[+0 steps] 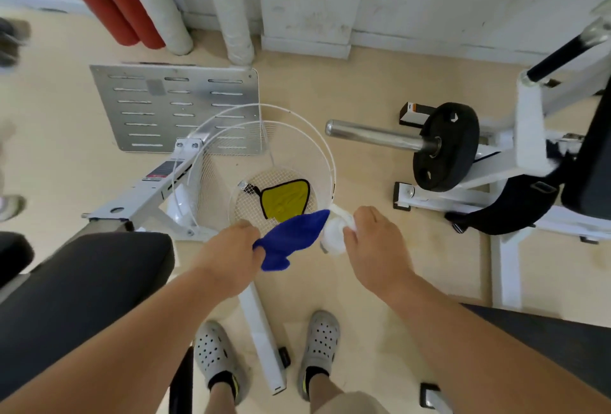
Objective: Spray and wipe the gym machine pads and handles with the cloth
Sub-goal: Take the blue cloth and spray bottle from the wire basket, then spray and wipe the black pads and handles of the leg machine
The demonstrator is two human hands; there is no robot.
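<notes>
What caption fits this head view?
Left hand holds blue cloth, right hand a white bottle, above a wire basket.

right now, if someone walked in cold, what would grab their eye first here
The bright blue cloth in the left hand at centre frame stands out most, with the right hand beside it gripping a white object, likely the spray bottle. Just beyond them a white wire basket sits on the floor holding a yellow cloth. To the right, a black weight plate hangs on a chrome bar.
</notes>
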